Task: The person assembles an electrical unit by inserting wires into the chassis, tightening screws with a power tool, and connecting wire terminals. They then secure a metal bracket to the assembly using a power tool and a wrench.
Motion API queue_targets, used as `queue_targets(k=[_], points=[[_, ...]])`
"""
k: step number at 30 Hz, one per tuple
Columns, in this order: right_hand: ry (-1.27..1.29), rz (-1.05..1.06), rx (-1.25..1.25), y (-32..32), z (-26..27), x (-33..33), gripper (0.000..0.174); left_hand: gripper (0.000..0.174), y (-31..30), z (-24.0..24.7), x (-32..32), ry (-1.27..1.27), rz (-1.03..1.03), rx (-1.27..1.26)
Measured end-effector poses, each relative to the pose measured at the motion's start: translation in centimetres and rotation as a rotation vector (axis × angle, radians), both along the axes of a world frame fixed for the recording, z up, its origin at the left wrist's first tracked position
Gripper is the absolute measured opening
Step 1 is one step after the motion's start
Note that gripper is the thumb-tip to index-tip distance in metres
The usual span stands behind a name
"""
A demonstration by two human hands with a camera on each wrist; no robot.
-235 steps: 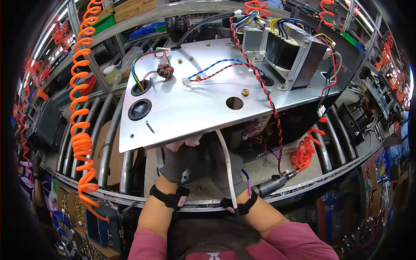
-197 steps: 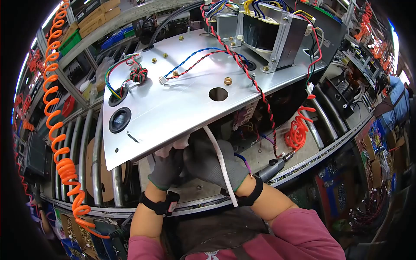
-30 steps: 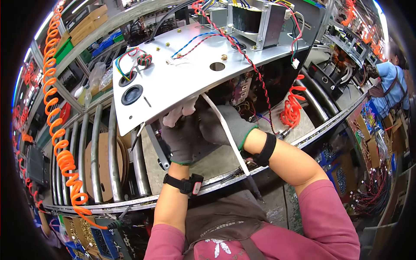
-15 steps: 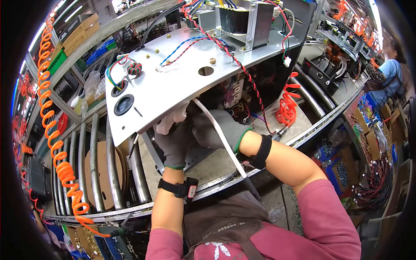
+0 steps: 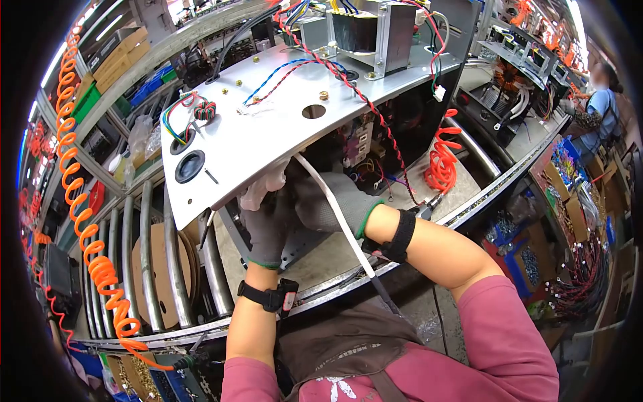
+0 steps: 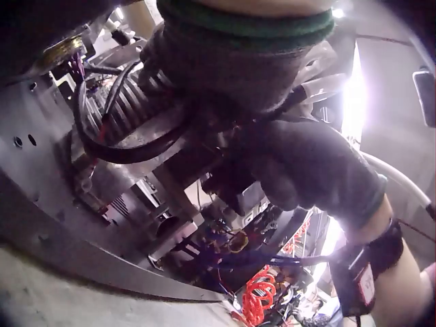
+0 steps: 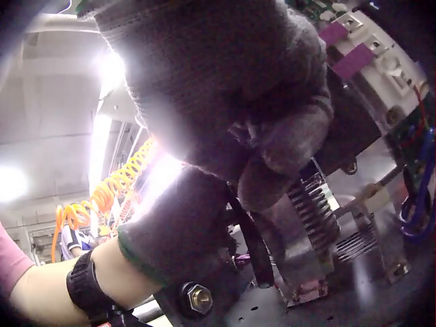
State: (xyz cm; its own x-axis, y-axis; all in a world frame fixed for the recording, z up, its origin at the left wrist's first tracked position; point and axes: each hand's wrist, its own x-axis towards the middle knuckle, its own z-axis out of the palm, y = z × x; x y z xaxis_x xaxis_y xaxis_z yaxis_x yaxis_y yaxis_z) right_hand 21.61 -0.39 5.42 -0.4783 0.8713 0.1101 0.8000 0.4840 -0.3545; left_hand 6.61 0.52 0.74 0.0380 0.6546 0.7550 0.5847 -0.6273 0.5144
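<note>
Below the front edge of a silver metal panel (image 5: 241, 151), both grey-gloved hands meet inside the unit. The left hand (image 5: 264, 231) stands upright under translucent plastic (image 5: 258, 191); its fingertips are hidden. Close against it, the right hand (image 5: 335, 204) reaches in from the right, behind a white tube (image 5: 345, 224). In the right wrist view the right hand (image 7: 218, 82) has curled fingers pinching a small part, too dark to identify. A black cable (image 7: 255, 252) comes out where the hands meet, beside the left hand (image 7: 180, 228). The left wrist view shows this cable (image 6: 129, 150) looping near metal fins.
Transformers (image 5: 355, 33) and twisted red-black wires (image 5: 375, 114) sit on the panel. A grey tool (image 5: 429, 208) with an orange coiled hose (image 5: 442, 161) lies right of the hands. Steel rollers (image 5: 151, 268) and another orange hose (image 5: 104, 268) are at left.
Since the earliest frame, the head view has shifted and the right forearm has swung farther out to the right. Over the last second both hands stay together under the panel, with only slight movement.
</note>
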Motion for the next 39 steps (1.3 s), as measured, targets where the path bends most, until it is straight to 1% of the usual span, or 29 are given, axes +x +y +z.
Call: queue_targets(k=[1,2,4,5,7,8,10,11,13,17,19,20,21,23,25,26,28,29,30,31,32,33,34,35,36,37,38,39], points=[[0.047,-0.009,0.049,0.3,-0.8,-0.2,0.025,0.029,-0.1,0.0,0.0,0.075,-0.001,0.057],[0.094,-0.016,0.096,0.4,-1.0,-0.4,0.023,0.029,-0.1,-0.8,-0.2,0.074,-0.001,0.053],[0.068,-0.025,0.07,0.2,-0.9,-0.5,0.024,0.027,0.0,-2.5,-0.5,0.057,0.039,-0.099],[0.046,-0.035,0.046,0.2,-0.7,-0.6,0.024,0.027,0.0,-2.3,-0.6,0.058,0.041,-0.1],[0.051,-0.044,0.045,0.3,-1.1,-0.7,0.024,0.025,-0.1,-1.5,-0.9,0.256,0.064,0.199],[0.055,-0.056,0.047,0.3,-1.2,-0.8,0.024,0.025,-0.1,-1.5,-1.0,0.255,0.064,0.198],[0.053,-0.067,0.025,0.1,-1.1,-0.8,0.024,0.039,-0.1,-1.6,-1.5,0.289,-0.009,0.037],[0.054,-0.077,0.004,-0.1,-0.9,-0.8,0.025,0.039,-0.1,-1.6,-1.5,0.286,-0.011,0.037],[0.048,-0.08,-0.008,-0.4,-0.5,-0.7,0.025,0.041,0.2,-1.6,-1.6,0.284,-0.047,-0.056],[0.041,-0.093,-0.08,-1.0,0.7,-0.9,0.024,0.043,1.0,-2.9,-2.0,0.375,-0.012,-0.049],[0.032,-0.089,-0.056,-1.2,0.6,-0.8,0.024,0.025,1.8,-4.5,-1.9,0.319,0.046,-0.046],[0.025,-0.084,-0.03,-1.3,0.6,-0.8,0.024,0.025,2.3,-4.7,-1.8,0.319,0.044,-0.046],[0.024,-0.088,-0.03,-1.3,0.6,-0.8,0.024,0.025,3.0,-4.9,-1.7,0.295,0.033,0.049],[-0.009,-0.099,-0.044,-1.2,0.5,-0.8,0.024,0.025,2.9,-4.7,-1.2,0.267,0.009,0.144],[0.021,-0.084,0.046,-1.0,-0.6,-0.8,0.023,0.026,1.9,-3.4,-0.5,0.168,0.08,-0.055],[0.034,-0.079,0.076,-1.1,-0.6,-0.9,0.023,0.026,1.7,-3.3,0.1,0.167,0.071,-0.053],[0.043,-0.065,0.074,-1.5,-0.4,-0.6,0.024,0.028,1.2,-3.0,1.1,-0.022,0.098,-0.117],[0.08,-0.093,-0.002,-2.0,0.3,-0.4,0.025,0.03,0.9,-2.3,1.5,0.015,0.176,-0.174],[0.116,-0.12,-0.078,-2.5,0.6,-0.3,0.027,0.03,0.7,-1.8,1.6,0.015,0.174,-0.169],[0.081,0.042,0.141,-1.7,-2.7,0.4,0.034,0.032,0.5,-1.5,1.7,0.002,0.173,-0.296],[0.139,0.009,0.085,-3.7,-1.1,0.7,0.037,0.034,0.6,-1.4,1.8,-0.014,0.176,-0.425],[0.197,-0.022,0.026,-6.1,0.7,1.3,0.039,0.034,1.1,-2.4,1.7,-0.019,0.184,-0.429],[0.15,0.076,0.028,-7.4,0.8,2.4,0.038,0.036,2.2,-4.2,1.5,-0.044,0.137,-0.355],[0.27,0.184,0.109,-9.1,1.3,4.4,0.034,0.039,2.8,-5.3,1.4,-0.074,0.092,-0.28],[0.312,0.18,0.089,-9.6,0.0,6.5,0.028,0.039,2.8,-5.2,1.3,-0.086,0.104,-0.284],[0.425,0.109,-0.05,-10.3,0.2,9.2,0.023,0.04,2.6,-4.8,1.3,-0.009,0.149,-0.331],[0.403,0.0,0.038,-10.5,-0.9,11.4,0.022,0.042,2.5,-4.7,1.3,0.068,0.192,-0.379],[0.423,-0.214,0.084,-10.8,-1.2,13.0,0.022,0.039,2.8,-5.4,1.2,-0.045,0.122,-0.38]])
